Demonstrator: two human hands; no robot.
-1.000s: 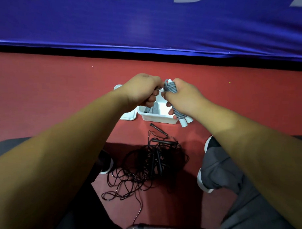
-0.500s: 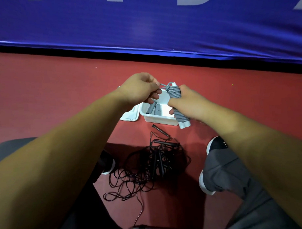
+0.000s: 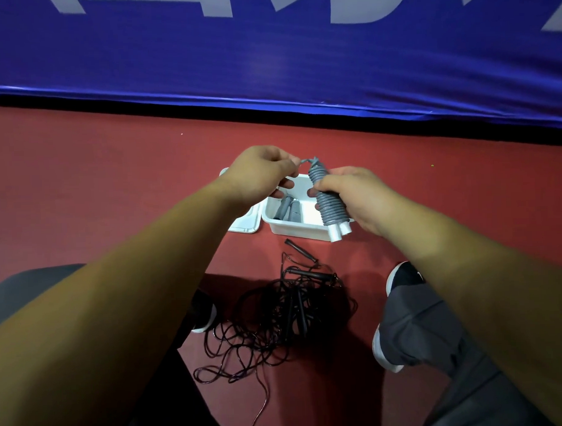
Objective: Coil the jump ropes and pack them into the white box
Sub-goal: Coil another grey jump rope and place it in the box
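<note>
1. Tangle of black jump ropes (image 3: 276, 311): lying loose and uncoiled on the red floor (image 3: 113, 186), between the person's two shoes, the left shoe (image 3: 204, 311) and the right shoe (image 3: 400, 278). One black handle (image 3: 301, 251) is sticking out of the far side of the heap, pointing towards the box.

2. White box (image 3: 293, 226): sitting open on the floor just beyond the tangle. A coiled grey rope (image 3: 289, 209) is already lying inside it, against the left wall.

3. White lid (image 3: 246, 222): lying flat on the floor, just beside the box on its left and partly hidden by the left forearm.

4. Grey rope bundle (image 3: 328, 201): being held in the air above the right half of the box, tilted with its top leaning left. The cord is winding tightly round two white handles (image 3: 339, 231), whose ends are poking out at the bottom.

5. Right hand (image 3: 358, 194): gripping the bundle round its middle, fingers curled about the windings.

6. Left hand (image 3: 259, 178): pinching the loose grey cord end (image 3: 303, 161) at the top of the bundle, the other fingers curling in.

7. Blue banner (image 3: 267, 54): hanging along the far edge of the floor, showing parts of pale lettering.
</note>
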